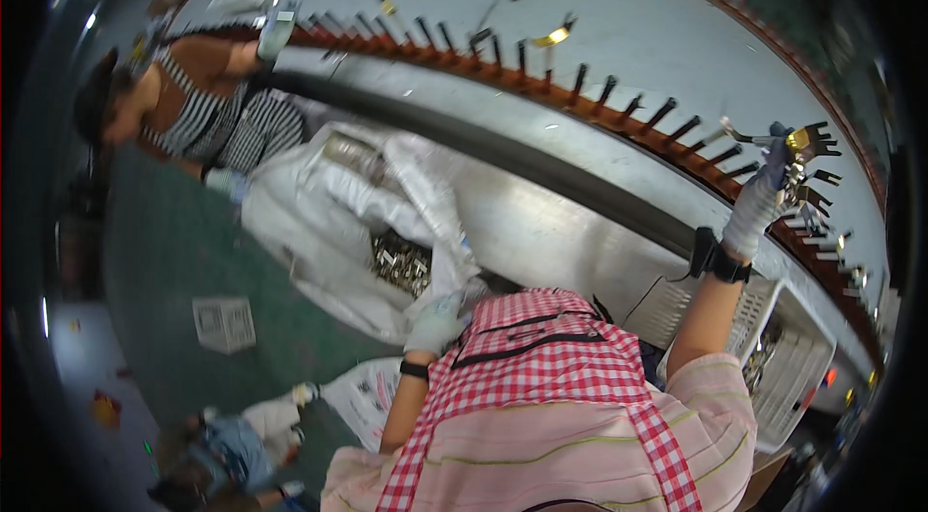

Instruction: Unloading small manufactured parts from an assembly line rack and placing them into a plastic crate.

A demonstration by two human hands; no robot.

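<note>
Two gloved hands (764,193) (437,321), one white sack (319,222), two baskets (788,367) (223,323)

My right hand (764,195) is gloved and raised to the rack of black pegs (619,106); I can't tell how many of the small metal pieces (807,149) it grips, since they overlap the pegs. My left hand (437,321) sits low at my checked apron (541,357); whether it holds anything is hidden. The parts in the white sack (319,212) are too small to identify.
</note>
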